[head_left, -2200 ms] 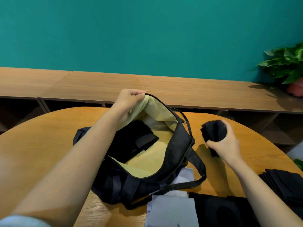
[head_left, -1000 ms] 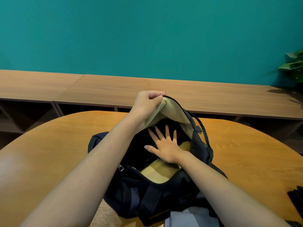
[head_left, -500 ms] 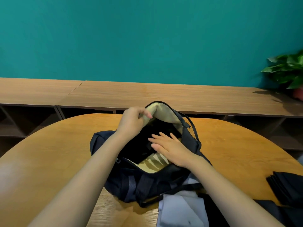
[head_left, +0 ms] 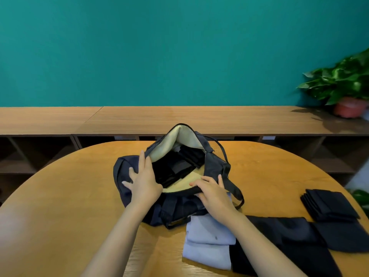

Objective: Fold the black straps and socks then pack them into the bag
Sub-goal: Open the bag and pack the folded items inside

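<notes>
A dark navy bag (head_left: 216, 168) with pale yellow lining lies open on the round wooden table. Folded black straps and socks (head_left: 175, 166) lie inside it. My left hand (head_left: 142, 180) rests flat on the bag's left side, fingers spread and straight. At the near rim of the opening, my right hand (head_left: 212, 193) has its fingers curled over the edge. A stack of folded black pieces (head_left: 329, 204) sits at the right of the table. More black fabric (head_left: 289, 234) lies spread along the near right.
A folded light blue cloth (head_left: 209, 244) lies just in front of the bag. Behind the table (head_left: 69, 186) runs a long wooden shelf unit (head_left: 179, 118). A potted plant (head_left: 343, 86) stands on it at the far right. The wall is teal.
My left hand let go of the bag's raised flap and came down onto its left side. My right hand drew out of the bag to the near rim.
</notes>
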The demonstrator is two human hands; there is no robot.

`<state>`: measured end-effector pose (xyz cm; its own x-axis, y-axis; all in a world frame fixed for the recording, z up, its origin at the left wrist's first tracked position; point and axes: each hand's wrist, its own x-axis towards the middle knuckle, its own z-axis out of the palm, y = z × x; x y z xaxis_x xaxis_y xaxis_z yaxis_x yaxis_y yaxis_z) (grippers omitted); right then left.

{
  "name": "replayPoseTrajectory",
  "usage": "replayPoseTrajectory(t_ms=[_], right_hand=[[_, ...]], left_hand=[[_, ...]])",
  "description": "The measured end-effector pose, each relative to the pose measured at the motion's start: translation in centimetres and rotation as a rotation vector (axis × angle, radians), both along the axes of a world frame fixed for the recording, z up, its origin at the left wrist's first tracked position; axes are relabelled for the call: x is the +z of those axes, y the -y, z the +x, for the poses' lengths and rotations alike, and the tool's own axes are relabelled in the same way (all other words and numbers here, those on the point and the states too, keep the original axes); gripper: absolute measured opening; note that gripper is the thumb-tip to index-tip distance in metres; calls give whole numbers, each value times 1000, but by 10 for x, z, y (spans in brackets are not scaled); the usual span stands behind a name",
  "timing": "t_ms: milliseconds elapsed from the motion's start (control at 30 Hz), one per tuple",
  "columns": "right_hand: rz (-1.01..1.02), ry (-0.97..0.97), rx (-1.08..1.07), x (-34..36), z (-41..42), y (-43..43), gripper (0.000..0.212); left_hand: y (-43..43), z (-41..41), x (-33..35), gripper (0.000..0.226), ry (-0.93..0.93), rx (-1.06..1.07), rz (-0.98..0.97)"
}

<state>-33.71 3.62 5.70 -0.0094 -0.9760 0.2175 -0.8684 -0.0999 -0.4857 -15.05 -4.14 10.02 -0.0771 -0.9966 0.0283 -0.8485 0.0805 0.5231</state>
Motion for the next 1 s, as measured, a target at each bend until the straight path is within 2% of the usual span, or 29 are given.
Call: replayPoseTrajectory(t_ms=[100,200,300,400,500,600,700,867,933,1000], right_hand=[[-60,86,-72,1,13,8,24],[15,17,-9,-4,15,4,25],[13,81,78,-6,4,-9,39],[-66,182,79,0,-12,-25,46],[-97,211,7,3,-34,-44,45],[-119,236,-85,6,-64,-66,44],[-138,194,-214,6,-102,-92,41],[-137,62,-567,-8,-193,-124,39],[-24,-33,-762,-14,-229,-130,42],[184,-52,-940,-22,-258,-134,49]], left_hand=[[7,9,-4,88,-63,-9,-123],[8,9,-7,84,39,-16,-128],[-2,-4,-7,68,88,-27,-101],[-16,-28,-1,51,85,-41,-187],[-35,-64,6,43,59,-132,-310],[-58,-108,8,40,-19,-295,-319],[-81,-153,9,35,-227,-482,-180],[-110,-226,1,31,-413,-583,302],[-115,-252,-3,29,-440,-595,447],[-116,-274,-9,29,-434,-602,576]])
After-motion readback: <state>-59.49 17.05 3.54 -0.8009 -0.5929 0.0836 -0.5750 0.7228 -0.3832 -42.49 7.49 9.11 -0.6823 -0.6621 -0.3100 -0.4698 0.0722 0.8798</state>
